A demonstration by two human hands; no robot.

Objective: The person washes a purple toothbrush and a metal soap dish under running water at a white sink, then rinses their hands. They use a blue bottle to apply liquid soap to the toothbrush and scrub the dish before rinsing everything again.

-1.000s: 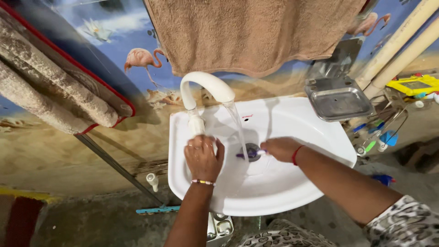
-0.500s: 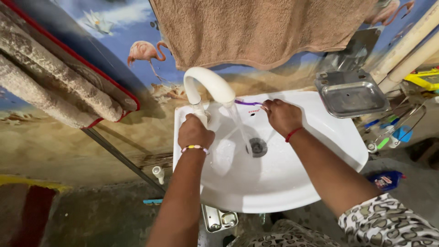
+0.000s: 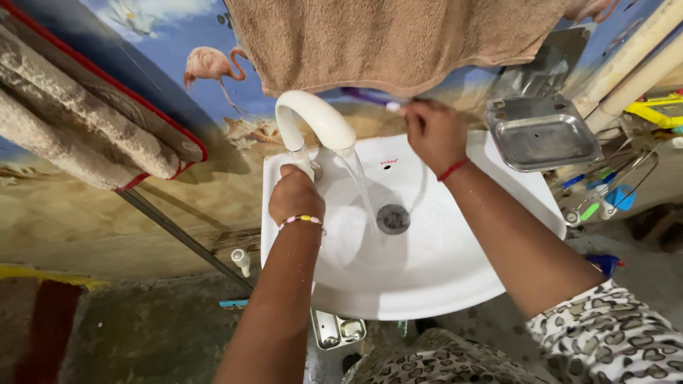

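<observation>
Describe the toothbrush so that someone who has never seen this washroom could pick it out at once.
Start at the white basin and go up past the curved white tap to the lower edge of the hanging brown towel. There the right hand holds the toothbrush level, its handle pointing left. It is the only thin purple stick up there.

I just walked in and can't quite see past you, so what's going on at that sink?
A person stands at a white sink with water running from the curved white tap. The left hand grips the base of the tap, at its handle. The right hand is raised near the brown towel, its fingers holding a purple toothbrush level above the basin.
</observation>
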